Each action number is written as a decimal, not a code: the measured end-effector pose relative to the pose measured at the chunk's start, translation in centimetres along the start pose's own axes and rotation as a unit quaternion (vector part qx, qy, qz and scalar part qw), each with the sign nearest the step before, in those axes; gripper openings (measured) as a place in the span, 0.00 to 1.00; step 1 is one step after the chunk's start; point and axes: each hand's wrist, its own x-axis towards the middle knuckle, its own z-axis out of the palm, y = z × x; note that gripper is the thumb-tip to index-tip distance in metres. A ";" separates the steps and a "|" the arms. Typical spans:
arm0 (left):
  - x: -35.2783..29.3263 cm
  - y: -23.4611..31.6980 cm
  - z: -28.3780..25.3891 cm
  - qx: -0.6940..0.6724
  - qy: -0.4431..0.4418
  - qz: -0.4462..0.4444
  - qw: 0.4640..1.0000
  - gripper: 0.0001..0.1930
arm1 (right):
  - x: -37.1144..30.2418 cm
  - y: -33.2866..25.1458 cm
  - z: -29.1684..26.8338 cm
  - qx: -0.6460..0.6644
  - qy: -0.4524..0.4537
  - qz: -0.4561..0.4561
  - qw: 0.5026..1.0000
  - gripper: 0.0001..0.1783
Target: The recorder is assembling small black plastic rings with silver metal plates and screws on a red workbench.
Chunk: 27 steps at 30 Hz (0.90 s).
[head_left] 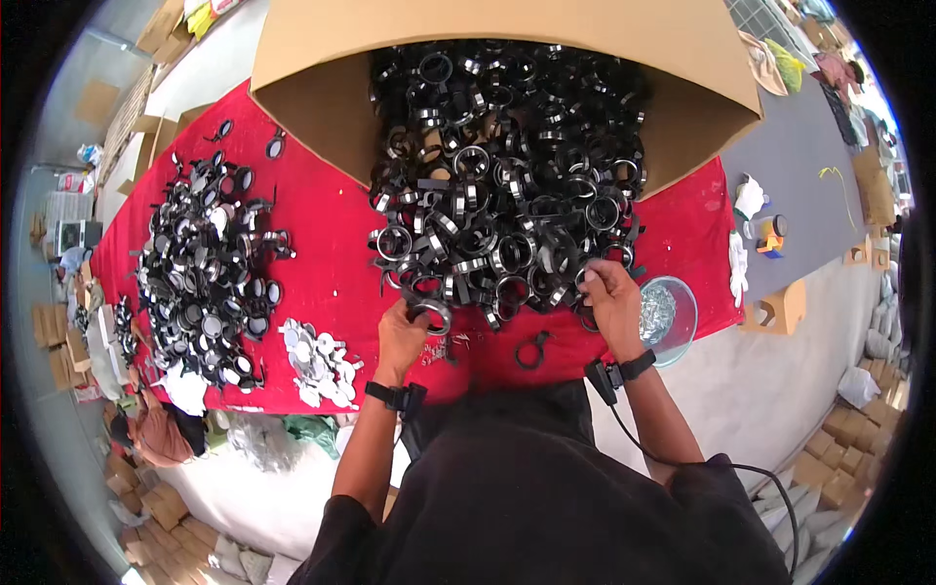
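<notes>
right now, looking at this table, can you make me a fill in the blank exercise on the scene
The cloth around the white pieces is ____ in colour.
The big box holding black rings is made of ____.
The clear bowl is to the ____ of the right hand.
The white pieces lie to the ____ of the left hand.

Missing words: red; cardboard; right; left.

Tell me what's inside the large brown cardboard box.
Black-and-silver rings lie heaped in the large brown cardboard box, spilling onto the red cloth; anything beneath the heap is hidden.
</notes>
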 end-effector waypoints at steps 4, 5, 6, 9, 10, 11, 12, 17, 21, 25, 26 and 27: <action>-0.9 11.6 1.4 -0.018 -0.020 0.152 0.988 0.20 | -1.2 2.3 0.1 -0.034 -0.003 0.000 0.999 0.10; -0.2 14.1 1.4 0.045 0.005 0.228 0.973 0.21 | -2.0 3.2 0.1 -0.067 -0.020 -0.020 0.997 0.08; 1.7 14.8 1.3 0.080 0.066 0.286 0.953 0.24 | -3.2 1.8 0.7 -0.044 -0.036 0.026 0.998 0.07; 8.6 17.3 1.7 0.136 0.194 0.409 0.881 0.33 | -6.3 3.2 0.0 -0.095 -0.060 -0.006 0.994 0.08; 11.0 16.8 1.5 0.174 0.202 0.400 0.877 0.35 | -7.1 3.3 0.1 -0.105 -0.080 -0.013 0.991 0.09; 13.3 15.3 1.2 0.213 0.213 0.389 0.870 0.38 | -7.8 3.5 0.3 -0.103 -0.090 -0.012 0.991 0.09; 15.5 13.1 0.9 0.224 0.117 0.310 0.917 0.42 | -8.4 3.9 0.8 -0.107 -0.104 0.002 0.989 0.09; 12.4 14.3 7.9 0.308 0.037 0.285 0.907 0.42 | -10.4 6.9 -1.0 -0.124 -0.078 0.027 0.989 0.08; 9.5 15.9 8.3 0.338 -0.027 0.306 0.890 0.44 | -10.5 8.0 -1.2 -0.159 -0.068 0.010 0.985 0.09; 9.6 16.1 4.7 0.189 -0.175 0.248 0.934 0.38 | -7.8 9.2 -1.0 -0.186 -0.081 -0.030 0.979 0.10; 9.0 15.7 3.7 0.163 -0.122 0.278 0.939 0.35 | -7.3 9.6 -1.1 -0.187 -0.089 -0.028 0.978 0.10; 8.2 15.1 2.3 0.138 -0.064 0.304 0.940 0.32 | -6.9 9.8 -0.9 -0.168 -0.110 -0.004 0.980 0.10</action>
